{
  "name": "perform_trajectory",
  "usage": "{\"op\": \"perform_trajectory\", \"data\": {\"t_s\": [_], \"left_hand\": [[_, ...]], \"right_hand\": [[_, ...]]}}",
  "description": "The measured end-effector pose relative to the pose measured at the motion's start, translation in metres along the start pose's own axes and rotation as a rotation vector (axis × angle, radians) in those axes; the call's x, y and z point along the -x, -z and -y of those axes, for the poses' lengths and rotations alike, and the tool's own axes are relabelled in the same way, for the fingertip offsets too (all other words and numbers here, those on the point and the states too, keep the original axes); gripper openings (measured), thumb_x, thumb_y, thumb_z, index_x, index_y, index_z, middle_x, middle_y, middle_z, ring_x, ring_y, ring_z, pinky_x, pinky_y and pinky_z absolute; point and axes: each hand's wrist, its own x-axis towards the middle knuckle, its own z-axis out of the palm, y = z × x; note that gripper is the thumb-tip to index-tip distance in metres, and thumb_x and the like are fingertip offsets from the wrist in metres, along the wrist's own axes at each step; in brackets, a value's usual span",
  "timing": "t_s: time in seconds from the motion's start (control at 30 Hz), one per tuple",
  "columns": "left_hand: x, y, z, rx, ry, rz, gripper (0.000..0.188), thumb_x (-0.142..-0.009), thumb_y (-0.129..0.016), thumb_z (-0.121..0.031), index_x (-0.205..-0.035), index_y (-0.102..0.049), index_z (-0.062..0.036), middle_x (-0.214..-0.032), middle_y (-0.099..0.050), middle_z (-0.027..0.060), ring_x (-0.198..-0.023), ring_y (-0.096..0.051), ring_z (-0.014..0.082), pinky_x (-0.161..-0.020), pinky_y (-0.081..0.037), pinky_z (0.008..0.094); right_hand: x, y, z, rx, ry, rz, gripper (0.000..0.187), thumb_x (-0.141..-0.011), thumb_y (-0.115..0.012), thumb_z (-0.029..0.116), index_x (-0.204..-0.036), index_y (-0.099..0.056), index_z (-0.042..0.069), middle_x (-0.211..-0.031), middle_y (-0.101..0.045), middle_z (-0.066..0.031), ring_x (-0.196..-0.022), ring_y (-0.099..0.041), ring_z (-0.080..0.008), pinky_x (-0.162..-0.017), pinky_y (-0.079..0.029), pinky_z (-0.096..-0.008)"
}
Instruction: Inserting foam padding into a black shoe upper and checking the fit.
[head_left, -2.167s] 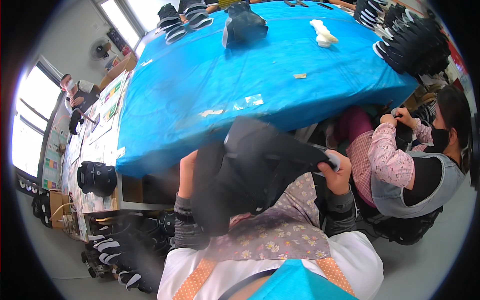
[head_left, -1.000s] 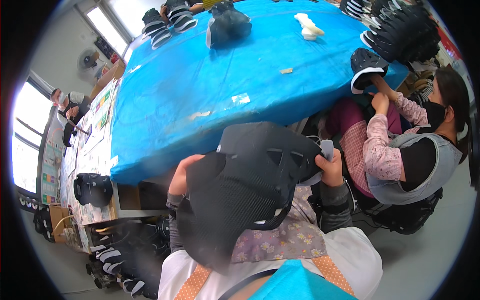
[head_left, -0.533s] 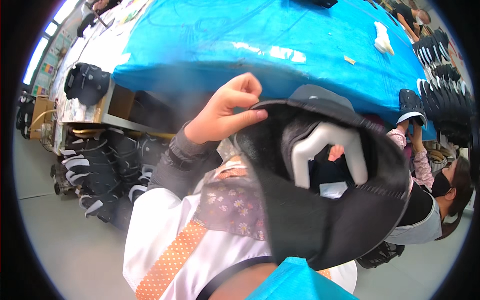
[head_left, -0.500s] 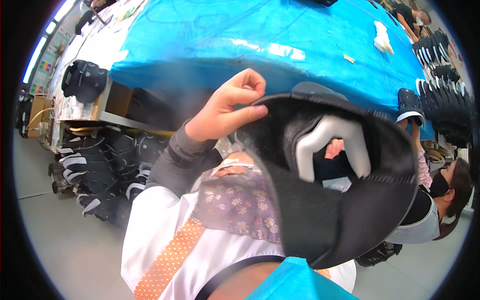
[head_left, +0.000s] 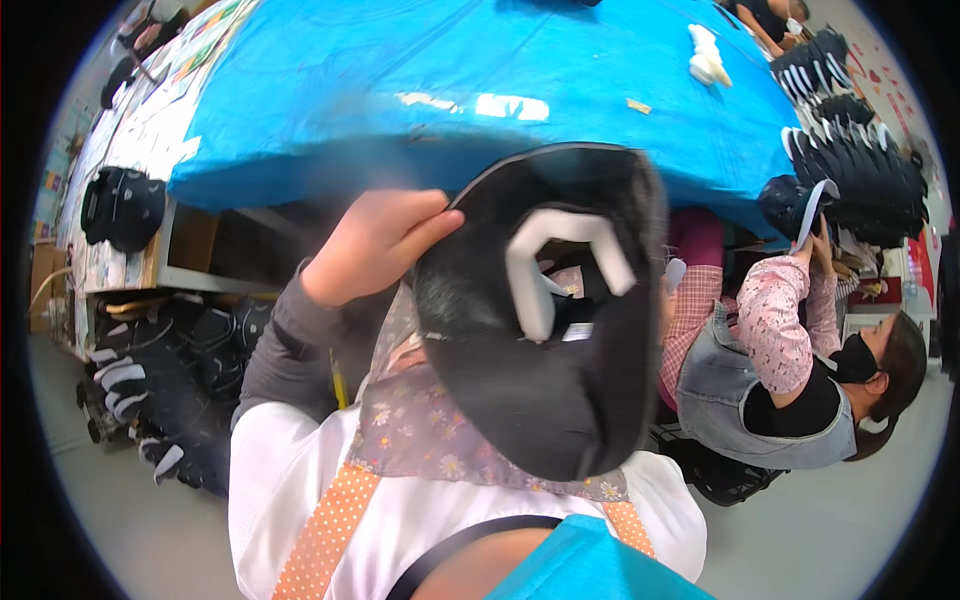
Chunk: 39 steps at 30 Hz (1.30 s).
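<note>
I hold a black wide-brimmed hat (head_left: 520, 400) in front of my chest, with its hollow inside turned toward me. A thick white horseshoe-shaped band (head_left: 530, 270) lines its opening, and my floral apron shows through the gap. My left hand (head_left: 385, 240) pinches the brim's left edge between thumb and fingers. Of my right hand (head_left: 667, 308), only a sliver of skin appears past the hat's right edge; its fingers are hidden behind the hat. The hat and my left hand are slightly blurred.
A blue-covered table (head_left: 400, 60) stands ahead, bearing a white cloth bundle (head_left: 707, 55). Stacks of black headwear (head_left: 165, 370) lie at left, with more (head_left: 850, 185) at far right. Close on my right, a seated co-worker (head_left: 750, 390) handles a dark cap (head_left: 790, 205).
The hat has shifted left and turned, its brim now narrower at the right. My left hand moved left and down with it. The co-worker has come further into view.
</note>
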Motion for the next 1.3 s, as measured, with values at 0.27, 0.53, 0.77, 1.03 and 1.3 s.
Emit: {"op": "perform_trajectory", "data": {"t_s": [0.27,0.53,0.77,1.03,1.3], "left_hand": [[0.007,-0.013,-0.011,0.572,0.105,-0.316,0.036,-0.098,-0.051,-0.017,-0.066,-0.037,-0.0054,-0.068,-0.03,-0.0078,-0.065,-0.027,0.0033,-0.056,-0.021,0.0247],[0.006,-0.007,-0.011,0.55,0.153,-0.172,0.026,-0.098,-0.05,-0.014,-0.074,-0.046,-0.0036,-0.069,-0.03,-0.0087,-0.065,-0.026,0.0025,-0.056,-0.021,0.0223],[-0.006,0.014,-0.024,0.594,0.062,-0.068,0.137,-0.044,-0.058,-0.094,-0.143,-0.037,-0.0024,-0.136,-0.05,0.0153,-0.111,-0.056,0.0256,-0.088,-0.044,0.0343],[-0.016,0.019,-0.027,-0.242,-0.047,-0.323,0.013,-0.09,-0.066,-0.012,-0.09,-0.07,-0.0003,-0.07,-0.067,0.0075,-0.061,-0.062,0.0109,-0.057,-0.049,0.0235],[-0.019,0.006,0.027,-0.115,-0.027,-0.105,0.054,-0.082,-0.075,-0.028,-0.128,-0.055,-0.0078,-0.125,-0.06,0.011,-0.114,-0.056,0.0221,-0.093,-0.044,0.0346]], "right_hand": [[-0.007,-0.007,0.026,0.085,0.004,0.002,0.039,-0.092,-0.063,0.025,-0.116,-0.057,-0.006,-0.107,-0.067,-0.0145,-0.094,-0.066,-0.0211,-0.085,-0.051,-0.0326],[-0.002,0.002,0.034,0.118,-0.018,-0.003,0.039,-0.093,-0.063,0.027,-0.115,-0.057,-0.004,-0.105,-0.067,-0.0128,-0.092,-0.065,-0.0188,-0.084,-0.05,-0.0314],[0.001,0.002,0.03,0.123,-0.044,-0.01,0.039,-0.093,-0.063,0.029,-0.115,-0.057,-0.003,-0.104,-0.067,-0.0113,-0.091,-0.065,-0.0167,-0.083,-0.05,-0.0304],[-0.006,0.007,0.025,0.209,-0.121,0.065,0.035,-0.093,-0.064,0.023,-0.113,-0.06,-0.006,-0.106,-0.067,-0.0115,-0.092,-0.065,-0.0187,-0.083,-0.05,-0.0292],[0.009,0.025,0.019,0.034,-0.04,-0.008,0.038,-0.093,-0.064,0.025,-0.115,-0.056,-0.005,-0.108,-0.066,-0.0126,-0.092,-0.065,-0.0199,-0.083,-0.051,-0.0313]]}}
